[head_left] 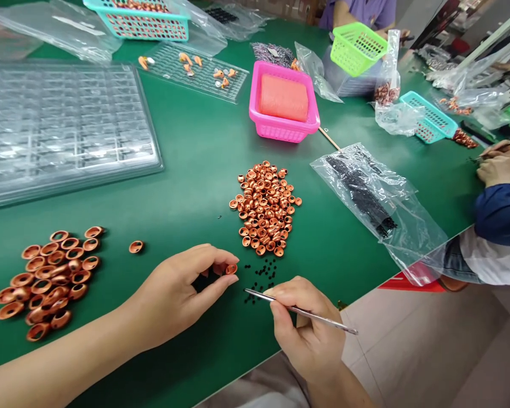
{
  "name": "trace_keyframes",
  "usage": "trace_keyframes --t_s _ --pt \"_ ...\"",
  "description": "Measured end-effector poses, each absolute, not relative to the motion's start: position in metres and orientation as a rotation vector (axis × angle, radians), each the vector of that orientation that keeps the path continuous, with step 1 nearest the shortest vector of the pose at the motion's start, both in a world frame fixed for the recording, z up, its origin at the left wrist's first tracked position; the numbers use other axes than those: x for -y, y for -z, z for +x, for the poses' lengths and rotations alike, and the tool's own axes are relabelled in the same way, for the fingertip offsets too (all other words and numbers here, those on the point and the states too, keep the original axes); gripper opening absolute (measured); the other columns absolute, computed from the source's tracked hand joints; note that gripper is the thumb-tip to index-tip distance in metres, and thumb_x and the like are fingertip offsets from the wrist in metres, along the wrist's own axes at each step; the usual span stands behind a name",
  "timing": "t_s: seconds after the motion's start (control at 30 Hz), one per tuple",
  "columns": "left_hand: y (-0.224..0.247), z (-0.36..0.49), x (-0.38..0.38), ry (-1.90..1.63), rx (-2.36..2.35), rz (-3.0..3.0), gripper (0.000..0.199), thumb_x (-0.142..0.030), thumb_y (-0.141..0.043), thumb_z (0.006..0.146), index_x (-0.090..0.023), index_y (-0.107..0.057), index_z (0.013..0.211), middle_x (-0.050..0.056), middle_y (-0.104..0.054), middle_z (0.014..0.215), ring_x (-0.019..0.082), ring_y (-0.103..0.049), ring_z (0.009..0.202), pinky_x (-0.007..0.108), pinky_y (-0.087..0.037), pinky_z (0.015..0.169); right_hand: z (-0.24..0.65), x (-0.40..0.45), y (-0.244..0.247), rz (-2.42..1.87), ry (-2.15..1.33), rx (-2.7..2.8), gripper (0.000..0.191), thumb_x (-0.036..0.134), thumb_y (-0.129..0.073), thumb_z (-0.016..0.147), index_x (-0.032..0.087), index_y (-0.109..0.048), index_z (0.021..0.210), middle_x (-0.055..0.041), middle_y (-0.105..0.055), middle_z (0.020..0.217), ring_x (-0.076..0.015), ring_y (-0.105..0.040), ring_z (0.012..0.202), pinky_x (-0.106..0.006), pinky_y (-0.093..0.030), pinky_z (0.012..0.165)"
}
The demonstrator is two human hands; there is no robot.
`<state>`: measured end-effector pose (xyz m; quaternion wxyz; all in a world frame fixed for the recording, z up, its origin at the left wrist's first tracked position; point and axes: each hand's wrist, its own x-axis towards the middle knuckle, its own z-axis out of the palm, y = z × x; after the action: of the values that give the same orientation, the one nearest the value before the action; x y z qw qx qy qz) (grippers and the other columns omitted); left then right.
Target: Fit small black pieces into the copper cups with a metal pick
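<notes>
Between thumb and forefinger, my left hand (174, 294) pinches a small copper-coloured cup (231, 269) with a hollow face. My right hand (308, 328) grips slim metal tweezers (297, 310) like a pen; their tip is over or among tiny black pieces (263, 272) scattered on the table. Whether the tip holds a piece is too small to tell. Just beyond lies a heap of copper-coloured cups (266, 207). More copper-coloured cups (53, 272) are grouped to the left of my left hand, and a single copper-coloured cup (136, 246) lies apart from them.
On the green table (187, 192) stand stacked clear plastic trays (68, 124) at left. Ahead is a pink basket (284, 131) holding an orange-red roll (284, 97). A plastic bag (365, 192) of black pieces lies right. A co-worker's hands (501, 164) are at far right; another person sits opposite.
</notes>
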<state>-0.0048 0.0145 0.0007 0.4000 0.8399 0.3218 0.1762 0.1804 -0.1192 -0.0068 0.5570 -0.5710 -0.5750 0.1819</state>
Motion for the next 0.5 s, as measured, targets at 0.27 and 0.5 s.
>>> trace_keyframes --t_s 0.27,0.5 --pt "-0.0005 -0.004 -0.0124 -0.443 -0.859 2.13 0.02 -0.04 -0.06 0.094 -0.023 -0.064 0.103 0.001 -0.066 0.083 0.014 -0.062 0.069 0.022 -0.051 0.064 0.1817 0.1187 0.0062 -1.292 -0.423 1.383 0.035 0.004 -0.064 0.083 0.024 -0.058 0.111 -0.0007 -0.074 0.094 -0.0142 -0.071 0.081 -0.03 -0.057 0.073" --pt "-0.0038 -0.0004 -0.0117 -0.492 -0.821 2.146 0.012 -0.027 -0.06 0.093 -0.02 -0.064 0.101 0.0 -0.065 0.08 0.012 -0.06 0.068 0.022 -0.049 0.063 0.1832 0.123 0.008 -1.3 -0.443 1.385 0.036 0.001 -0.063 0.082 0.022 -0.06 0.111 -0.0026 -0.074 0.095 -0.016 -0.071 0.085 -0.033 -0.058 0.078"
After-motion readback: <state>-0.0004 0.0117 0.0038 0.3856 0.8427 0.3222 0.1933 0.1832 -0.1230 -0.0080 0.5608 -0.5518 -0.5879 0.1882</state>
